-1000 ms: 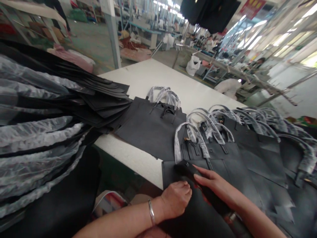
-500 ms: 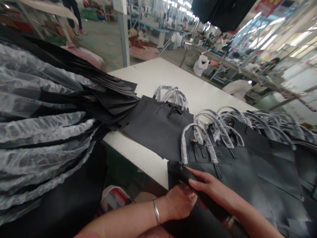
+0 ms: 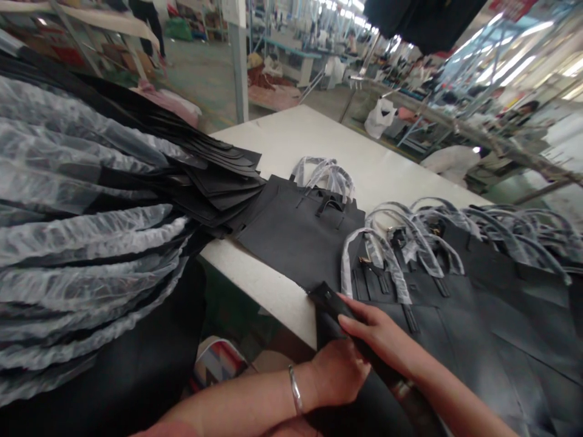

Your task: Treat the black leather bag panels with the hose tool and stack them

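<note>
Right hand (image 3: 385, 334): a long black piece (image 3: 383, 375) is held, gripped between the thumb above and the fingers, which are partly hidden beneath it. Left hand (image 3: 339, 371): fingers curled into a fist against the piece, its side partly covered; whether anything is pinched inside cannot be told. A metal bracelet (image 3: 295, 390) is worn on the left wrist.

Piece: located at the table's near edge, tilted, its squared far end raised just beyond the right thumb.

Table (image 3: 296, 136): white, largely covered on its near side; a bare strip is left along the front edge.

Bags (image 3: 449, 303), black: overlapped in a row on the right, their flat bodies crowded about the right forearm. Handles (image 3: 396, 258) are wrapped in clear plastic and stood up in loops; the nearest loop is placed just past the right hand, across the way to the middle bag (image 3: 298, 227). That bag is laid flat, its own handles folded at the far side.

Stack (image 3: 223, 170), black: fanned on the left, its near corners set against the middle bag; wrapped straps (image 3: 86, 233) are spread in front of it.

Below the table edge: one patterned item (image 3: 221, 364), partly hidden by the left forearm.

Beyond: a post (image 3: 237, 67), a rail (image 3: 450, 115), a white sack (image 3: 379, 118) and dark hanging goods (image 3: 423, 21).
</note>
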The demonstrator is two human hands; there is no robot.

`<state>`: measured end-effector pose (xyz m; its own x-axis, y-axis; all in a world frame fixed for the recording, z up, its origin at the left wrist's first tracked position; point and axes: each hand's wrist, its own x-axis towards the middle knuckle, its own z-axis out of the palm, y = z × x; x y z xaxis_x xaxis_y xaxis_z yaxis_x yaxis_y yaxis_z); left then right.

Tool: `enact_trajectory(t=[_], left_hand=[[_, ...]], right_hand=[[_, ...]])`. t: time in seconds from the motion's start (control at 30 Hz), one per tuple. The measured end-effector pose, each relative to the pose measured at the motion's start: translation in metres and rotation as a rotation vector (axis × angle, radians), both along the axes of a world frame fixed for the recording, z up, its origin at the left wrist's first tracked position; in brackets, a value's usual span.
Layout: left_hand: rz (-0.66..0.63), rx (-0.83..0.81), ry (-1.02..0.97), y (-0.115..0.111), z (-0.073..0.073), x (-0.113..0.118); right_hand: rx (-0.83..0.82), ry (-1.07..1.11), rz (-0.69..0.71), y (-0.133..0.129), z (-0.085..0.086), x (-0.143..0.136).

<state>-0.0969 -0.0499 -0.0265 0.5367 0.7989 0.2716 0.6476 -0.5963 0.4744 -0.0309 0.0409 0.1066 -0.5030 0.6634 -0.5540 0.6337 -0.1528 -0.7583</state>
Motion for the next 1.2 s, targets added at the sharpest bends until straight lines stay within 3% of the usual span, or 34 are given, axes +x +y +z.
enact_trajectory(t=[0.07, 0.13, 0.2, 0.27, 0.33, 0.47, 0.63, 0.83, 0.97, 1.07, 1.2], left_hand=[[-0.011, -0.020, -0.012, -0.002, 0.007, -0.006], [-0.027, -0.040, -0.079, -0.003, 0.014, -0.020], [0.076, -0.077, -0.197, 0.000, 0.019, -0.046], [0.267, -0.116, -0.282, 0.010, 0.022, -0.079], [0.333, -0.113, -0.264, 0.025, 0.024, -0.114], [0.092, -0.107, -0.092, 0.060, 0.026, -0.155], [-0.041, -0.119, 0.077, 0.082, 0.030, -0.157], [-0.048, -0.094, 0.196, 0.084, 0.035, -0.151], [-0.029, -0.113, 0.166, 0.086, 0.032, -0.151], [0.107, -0.167, -0.012, 0.092, 0.029, -0.158], [0.476, -0.160, -0.321, 0.087, 0.030, -0.166]], right_hand=[[0.085, 0.036, -0.092, 0.006, -0.001, -0.002], [0.031, 0.061, -0.182, 0.008, 0.004, 0.004], [-0.047, 0.071, -0.225, 0.004, 0.012, 0.019], [-0.135, 0.052, -0.239, -0.007, 0.018, 0.035], [-0.225, 0.025, -0.230, -0.019, 0.020, 0.047], [-0.276, 0.009, -0.164, -0.036, 0.014, 0.052], [-0.276, 0.034, -0.125, -0.035, 0.003, 0.043], [-0.248, 0.021, -0.085, -0.032, -0.003, 0.041], [-0.202, -0.014, -0.071, -0.033, -0.004, 0.040], [-0.174, -0.023, -0.064, -0.033, -0.004, 0.040], [-0.169, -0.023, -0.093, -0.033, -0.006, 0.041]])
